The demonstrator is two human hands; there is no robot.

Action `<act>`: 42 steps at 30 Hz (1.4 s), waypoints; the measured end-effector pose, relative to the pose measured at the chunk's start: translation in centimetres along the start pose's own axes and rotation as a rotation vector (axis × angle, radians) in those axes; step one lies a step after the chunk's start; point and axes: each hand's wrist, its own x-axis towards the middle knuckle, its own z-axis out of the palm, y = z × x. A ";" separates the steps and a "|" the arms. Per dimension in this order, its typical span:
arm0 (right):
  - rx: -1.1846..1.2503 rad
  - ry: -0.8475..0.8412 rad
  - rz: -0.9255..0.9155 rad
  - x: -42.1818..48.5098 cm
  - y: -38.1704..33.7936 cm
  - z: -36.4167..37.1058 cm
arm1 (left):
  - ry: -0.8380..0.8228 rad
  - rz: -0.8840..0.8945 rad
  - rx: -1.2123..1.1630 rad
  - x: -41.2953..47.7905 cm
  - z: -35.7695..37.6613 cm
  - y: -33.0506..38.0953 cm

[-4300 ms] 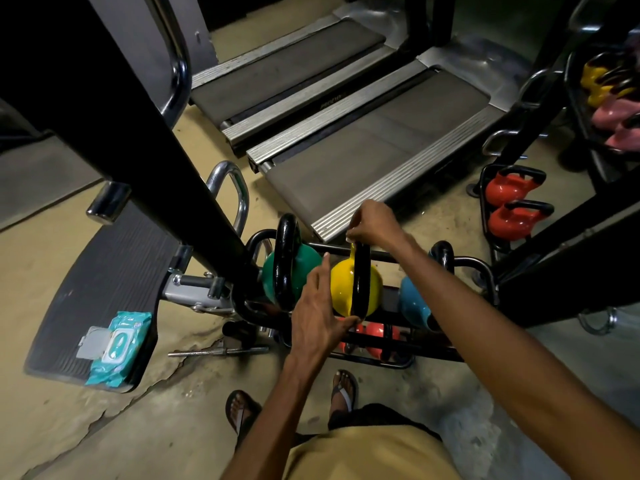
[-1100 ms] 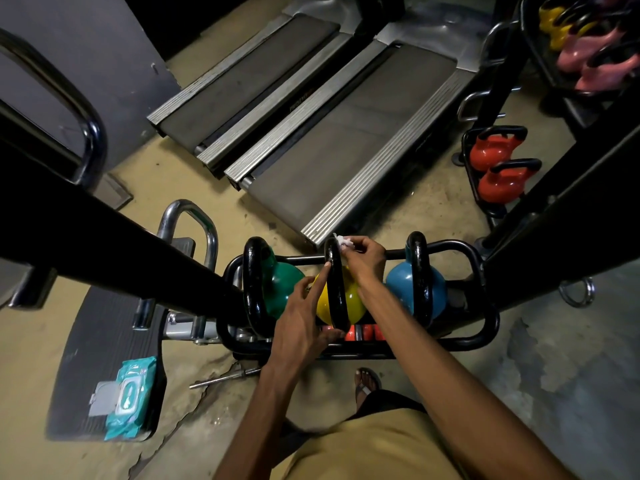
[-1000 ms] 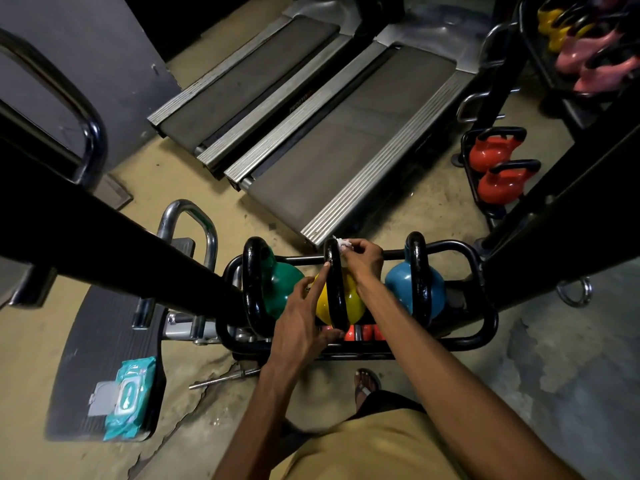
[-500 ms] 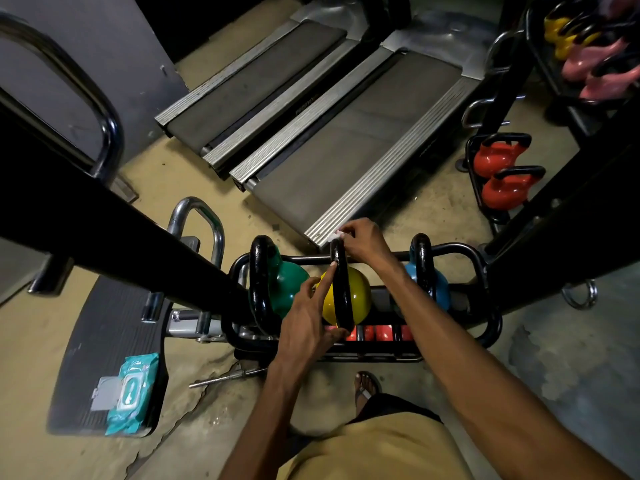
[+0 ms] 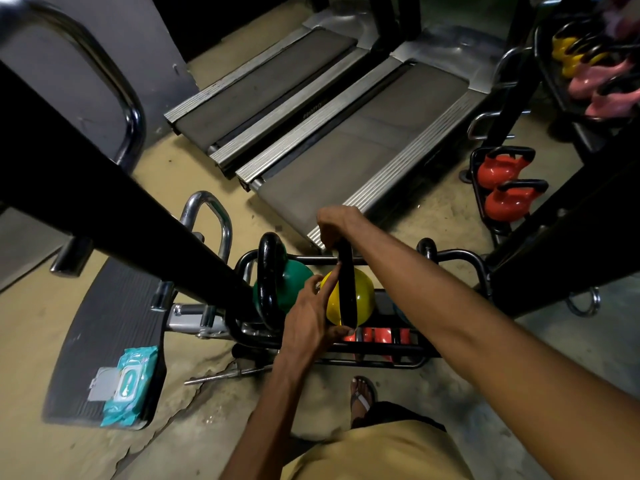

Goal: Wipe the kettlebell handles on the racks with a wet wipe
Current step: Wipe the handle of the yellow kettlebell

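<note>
- On the gym floor at the person's feet: low rack (image 5: pixel 450 253) with a green kettlebell (image 5: pixel 294 282) and a yellow kettlebell (image 5: pixel 363 299) side by side on the top tier. Red-orange ones (image 5: pixel 381 336) sit on the tier below.
- Right forearm crosses over the right part of the rack and hides most of what sits there.
- Right hand (image 5: pixel 334 225) is at the far top end of the yellow kettlebell's black handle (image 5: pixel 346 289), fingers curled down around it and gripping.
- Wet wipe can't be made out; if it is there, it is under the right hand.
- Left hand (image 5: pixel 311 320) is on the near left side of the yellow kettlebell. Index finger lies straight against the bell and the thumb tip touches the near base of the handle. The hand braces rather than wraps.
- Green kettlebell's handle stands upright just left of the left hand, not touched.
- Wipes pack (image 5: pixel 130 386), teal with its flap open, lies on a black ribbed mat (image 5: pixel 104 323) well left of the rack.
- Metal rod (image 5: pixel 228 375) lies on the floor between the mat and the rack.
- Thick black beam (image 5: pixel 121 209) runs diagonally across the left foreground.
- Two treadmills (image 5: pixel 363 143) lie beyond the rack.
- Two orange kettlebells (image 5: pixel 502 168) are on a stand to the right; yellow and pink ones (image 5: pixel 595 81) are on a shelf at upper right.
- Sandalled foot (image 5: pixel 362 396) is just near the rack.
</note>
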 end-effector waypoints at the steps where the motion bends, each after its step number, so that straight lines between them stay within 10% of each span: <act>1: -0.033 -0.008 -0.011 0.0 -0.4 -0.1 | -0.002 -0.004 0.000 0.0 0.0 0.0; 24: 0.147 0.526 0.022 -8.4 -0.9 8.8 | 0.119 -0.077 -0.177 -0.9 1.0 -0.7; 31: 0.485 0.253 0.246 0.7 3.4 3.7 | 0.069 -0.063 -0.102 -0.5 0.7 -0.7; 36: 1.266 0.138 0.395 2.0 6.4 7.0 | 0.043 -0.031 -0.094 0.1 0.0 -0.6; 42: 1.383 0.543 0.248 -3.0 4.7 9.2 | 0.024 0.010 -0.095 0.5 -0.1 -0.9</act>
